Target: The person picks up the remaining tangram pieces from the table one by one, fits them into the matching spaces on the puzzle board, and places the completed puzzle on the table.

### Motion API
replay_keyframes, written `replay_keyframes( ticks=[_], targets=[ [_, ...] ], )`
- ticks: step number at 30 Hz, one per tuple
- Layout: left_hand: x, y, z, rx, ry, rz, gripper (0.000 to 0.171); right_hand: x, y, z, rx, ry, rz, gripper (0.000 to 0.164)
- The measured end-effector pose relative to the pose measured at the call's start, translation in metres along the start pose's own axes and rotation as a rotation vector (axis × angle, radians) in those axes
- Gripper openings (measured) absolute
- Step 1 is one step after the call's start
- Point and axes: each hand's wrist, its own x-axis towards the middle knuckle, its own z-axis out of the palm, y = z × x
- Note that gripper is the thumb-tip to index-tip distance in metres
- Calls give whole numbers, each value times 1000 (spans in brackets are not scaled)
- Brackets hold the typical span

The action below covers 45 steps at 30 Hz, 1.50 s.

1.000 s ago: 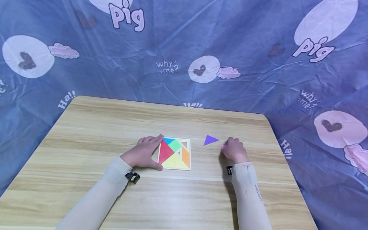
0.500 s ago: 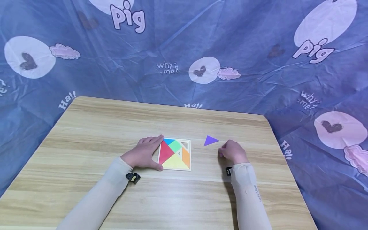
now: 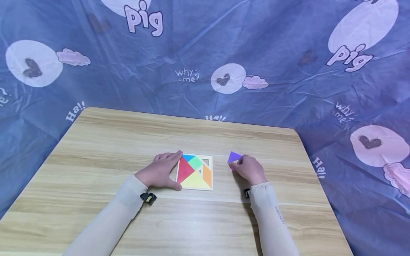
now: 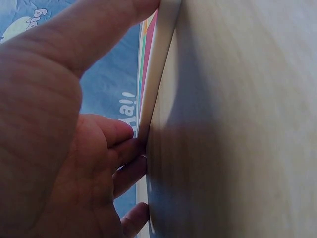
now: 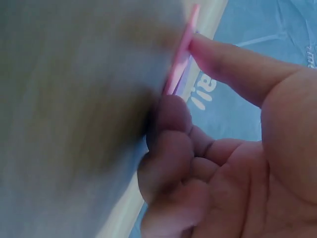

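Observation:
A tangram board with a pale rim lies mid-table, holding red, blue, green, yellow and orange pieces. Two bare recesses show in it, at the far right corner and beside the orange piece. My left hand spans the board's left edge, thumb at the near corner and fingers extended to the far one. Right of the board, my right hand pinches a pink tangram piece between thumb and fingers, which mostly cover it in the head view. Just beyond these fingertips lies a purple triangle, partly hidden.
The wood-grain table has its far edge against a blue printed cloth, which also hangs along the right side. Each wrist carries a small black device.
My right hand has moved left with the pink piece, from right of the purple triangle to its near side, now overlapping it. My left hand and the board have stayed put.

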Motion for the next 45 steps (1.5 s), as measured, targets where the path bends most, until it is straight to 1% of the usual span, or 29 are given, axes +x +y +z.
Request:
replay_keyframes(
  ticks=[4,8,11,16,20,24,30,34,39,42,45],
  targets=[
    [1,0,1,0,-1,-2,129,-1,-2,0,-1,18,-22,41],
    [1,0,1,2,0,2,129,-3,-2,-6,35,32,-61,32],
    [1,0,1,6,0,3,129,-5,-3,-8,39,17,-81,27],
    [0,0,1,8,-2,2,130,-5,-5,-5,-17,-26,-99,41],
    [0,0,1,7,0,3,130,-5,-6,-2,-40,-26,-97,47],
    [0,1,1,13,1,3,129,-6,-5,-1,-37,-24,-97,44],
    [0,0,2,7,-1,2,129,-6,-7,1,-3,-41,-120,35],
    [0,-1,2,8,1,1,129,-5,-10,3,18,-41,-163,28],
    [0,-2,3,5,0,-2,130,-4,-13,6,51,-47,-255,19],
    [0,-2,3,5,1,1,130,-3,-14,7,64,-56,-309,20],
    [1,-3,3,8,-1,1,130,-3,-15,7,69,-57,-341,23]
  ],
)
